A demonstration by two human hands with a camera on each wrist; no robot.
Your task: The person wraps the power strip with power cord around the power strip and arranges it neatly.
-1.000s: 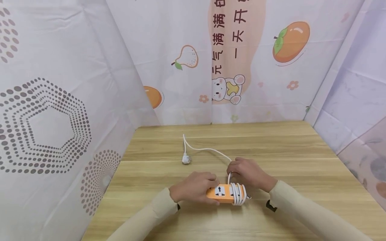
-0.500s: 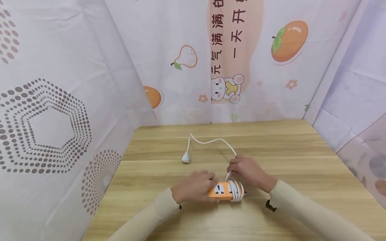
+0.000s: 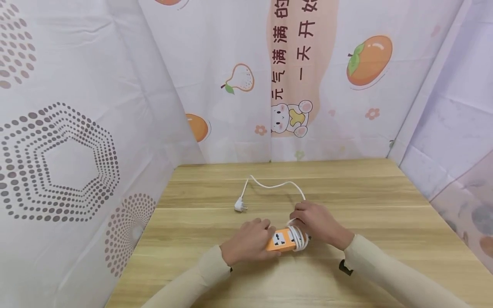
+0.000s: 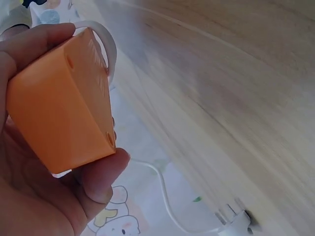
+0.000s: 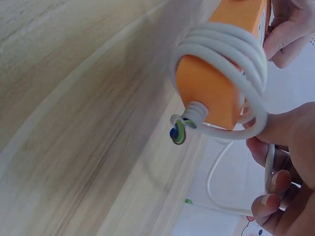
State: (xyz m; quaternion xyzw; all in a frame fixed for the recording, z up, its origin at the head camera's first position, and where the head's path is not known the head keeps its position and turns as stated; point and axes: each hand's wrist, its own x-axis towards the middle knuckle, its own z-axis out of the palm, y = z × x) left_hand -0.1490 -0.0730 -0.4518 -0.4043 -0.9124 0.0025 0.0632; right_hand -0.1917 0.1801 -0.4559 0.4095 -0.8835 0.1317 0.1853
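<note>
Much of the orange power strip (image 3: 280,241) is hidden: in the head view the left hand (image 3: 246,240) covers its near left end and the right hand (image 3: 319,222) blocks its far right end, where white cord (image 3: 297,237) is coiled around it. The right wrist view shows that end, with a stub of bared coloured wires poking from the cord's collar; the strip's sockets are cut off there. The strip sits low over the middle of the wooden surface (image 3: 385,201), toward its near edge; whether it touches the wood cannot be told. The left hand's grip is closed around the strip's end, thumb and fingers clamping its sides, wrist bent inward. The right hand's grip pinches the cord just beside the coils, fingers curled. Loose cord loops away to the far side and ends at a white plug (image 3: 239,206) lying on the surface to the left.
</note>
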